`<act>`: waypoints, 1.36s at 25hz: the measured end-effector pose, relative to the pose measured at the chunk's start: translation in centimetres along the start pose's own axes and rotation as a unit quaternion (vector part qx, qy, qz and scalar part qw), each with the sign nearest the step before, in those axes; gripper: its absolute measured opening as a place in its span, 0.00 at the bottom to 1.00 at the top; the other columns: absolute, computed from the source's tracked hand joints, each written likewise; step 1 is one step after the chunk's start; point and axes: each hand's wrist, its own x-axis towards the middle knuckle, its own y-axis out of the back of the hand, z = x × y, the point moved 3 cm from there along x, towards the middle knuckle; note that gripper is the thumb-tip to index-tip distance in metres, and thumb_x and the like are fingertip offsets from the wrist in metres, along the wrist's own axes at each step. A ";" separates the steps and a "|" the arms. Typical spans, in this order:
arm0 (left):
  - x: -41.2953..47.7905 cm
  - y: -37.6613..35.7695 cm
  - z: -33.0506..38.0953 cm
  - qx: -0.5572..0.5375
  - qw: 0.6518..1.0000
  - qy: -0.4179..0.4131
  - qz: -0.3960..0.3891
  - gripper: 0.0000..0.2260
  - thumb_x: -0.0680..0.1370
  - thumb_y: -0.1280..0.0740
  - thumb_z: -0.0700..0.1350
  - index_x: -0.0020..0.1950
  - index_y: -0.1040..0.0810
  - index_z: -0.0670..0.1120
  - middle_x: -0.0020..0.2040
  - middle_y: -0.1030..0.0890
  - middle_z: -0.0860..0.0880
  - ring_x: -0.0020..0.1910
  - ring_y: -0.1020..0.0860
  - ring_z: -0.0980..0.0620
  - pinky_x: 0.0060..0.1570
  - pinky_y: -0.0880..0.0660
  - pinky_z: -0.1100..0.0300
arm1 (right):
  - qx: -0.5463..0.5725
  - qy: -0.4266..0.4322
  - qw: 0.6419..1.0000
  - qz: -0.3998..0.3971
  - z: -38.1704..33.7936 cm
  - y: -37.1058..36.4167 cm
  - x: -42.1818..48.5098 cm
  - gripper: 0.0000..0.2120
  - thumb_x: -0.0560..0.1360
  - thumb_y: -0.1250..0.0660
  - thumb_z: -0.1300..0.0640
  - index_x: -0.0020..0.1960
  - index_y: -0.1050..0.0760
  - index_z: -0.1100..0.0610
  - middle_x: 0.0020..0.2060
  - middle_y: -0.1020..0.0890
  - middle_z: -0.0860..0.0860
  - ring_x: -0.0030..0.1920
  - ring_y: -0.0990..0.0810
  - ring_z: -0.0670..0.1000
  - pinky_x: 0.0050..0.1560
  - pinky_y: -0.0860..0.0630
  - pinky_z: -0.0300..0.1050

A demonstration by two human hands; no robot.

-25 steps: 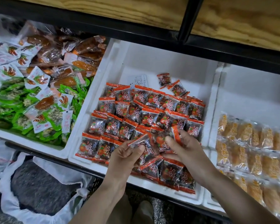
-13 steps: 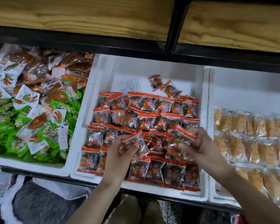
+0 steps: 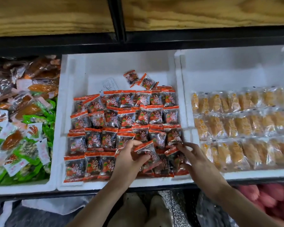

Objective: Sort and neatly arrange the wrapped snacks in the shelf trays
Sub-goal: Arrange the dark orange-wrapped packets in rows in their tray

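left hand [image 3: 129, 156] pinches one red-edged packet [image 3: 147, 153] over the front rows in the middle white tray [image 3: 154, 63]; right hand [image 3: 197, 157] touches neighbouring packets [image 3: 173, 154], its grip impossible to tell.

White middle tray [image 3: 177, 76] carries rows of red packets [image 3: 126, 99]. Near its front edge the left grip [image 3: 129, 159] pinches one tilted packet [image 3: 146, 151]. The right grip [image 3: 197, 159] touches packets by the front right corner.
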 end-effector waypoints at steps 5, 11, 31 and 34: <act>-0.3 0.4 0.0 0.012 1.000 -0.017 -0.004 0.11 0.75 0.29 0.41 0.55 0.25 0.46 0.44 0.21 0.56 0.39 0.24 0.71 0.38 0.31 0.77 | -0.099 -0.008 0.995 -0.011 0.3 -1.1 -0.8 0.36 0.64 0.22 0.53 0.68 0.33 0.57 0.64 0.33 0.52 0.54 0.21 0.55 0.43 0.20 0.43; -0.3 0.6 -0.6 -0.002 0.999 0.023 -0.022 0.15 0.75 0.30 0.43 0.59 0.28 0.52 0.49 0.23 0.57 0.44 0.24 0.72 0.41 0.30 0.76 | -0.149 0.066 0.986 0.039 -0.5 -1.5 -0.8 0.42 0.48 0.17 0.62 0.60 0.27 0.53 0.56 0.23 0.51 0.50 0.21 0.51 0.45 0.20 0.45; -1.3 1.3 -1.4 0.040 0.995 -0.087 -0.024 0.07 0.72 0.26 0.42 0.46 0.22 0.51 0.37 0.18 0.55 0.36 0.21 0.61 0.37 0.27 0.69 | 0.474 -0.159 0.865 -0.034 -6.8 -0.4 3.5 0.09 0.76 0.34 0.61 0.55 0.27 0.55 0.45 0.19 0.56 0.40 0.18 0.51 0.43 0.18 0.47; -0.1 1.9 -2.0 -0.028 0.999 -0.025 0.010 0.08 0.72 0.26 0.44 0.48 0.22 0.50 0.39 0.16 0.53 0.40 0.19 0.57 0.43 0.24 0.60 | 0.237 0.034 0.971 0.025 -8.2 0.0 4.7 0.27 0.71 0.28 0.58 0.66 0.34 0.47 0.58 0.29 0.43 0.52 0.27 0.38 0.55 0.29 0.30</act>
